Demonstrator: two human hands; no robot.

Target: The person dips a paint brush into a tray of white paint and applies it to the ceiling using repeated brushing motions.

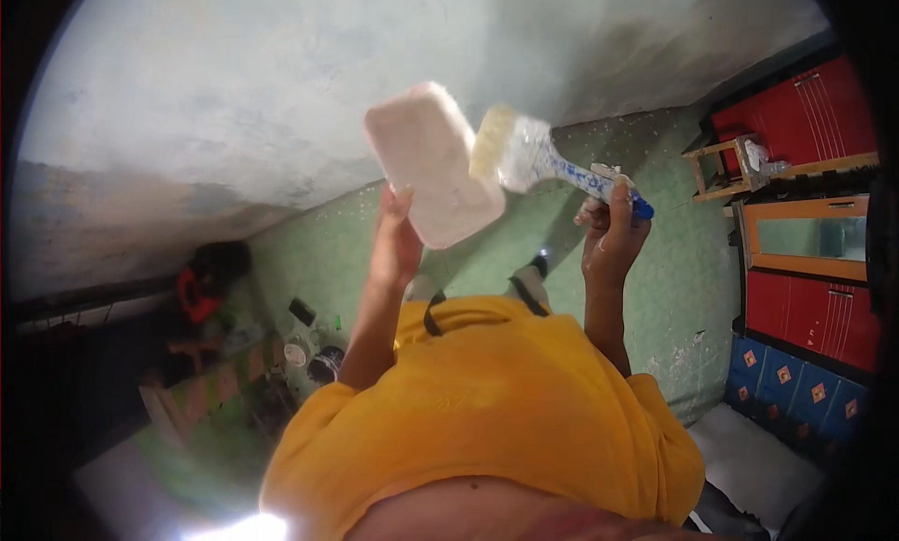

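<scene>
I see grey wall [281, 92] at 12 o'clock, patchy, probably mostly unpainted; hard to tell through fisheye. White rectangular tub [433, 162] at centre, left hand [395, 237] clamped on its lower end, fingers wrapped behind. Paintbrush [543, 157] at 1 o'clock, bristles touching tub rim, right hand [613, 232] fisted round blue handle.

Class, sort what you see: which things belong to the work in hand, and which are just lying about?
In use:
left hand holding white tub
right hand holding paintbrush

Lying about:
small cans on green floor
wooden stool
red cabinet
</scene>
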